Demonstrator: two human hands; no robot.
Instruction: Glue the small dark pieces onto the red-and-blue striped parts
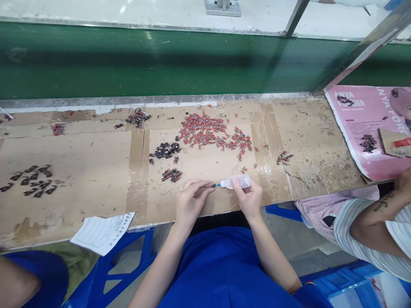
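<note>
My left hand [192, 197] pinches a small dark part [213, 185] between thumb and fingertips, just above the cardboard near the table's front edge. In my right hand [250, 197] is a clear squeeze bottle [236, 181], lying almost level with its thin blue-green tip pointing left. The tip meets or nearly meets the small part; I cannot tell which. Beyond my hands spreads a loose pile of small red and metal parts [204, 130]. Left of it are a cluster of black parts [166, 150] and a smaller group of red-and-black pieces [171, 175].
Cardboard [105, 171] covers the table. More black parts [32, 182] lie at the left, near a paper slip [102, 233] overhanging the front edge. A few pieces [284, 157] sit right of the pile. A pink sheet [356, 128] and another person's arm [379, 209] are at the right.
</note>
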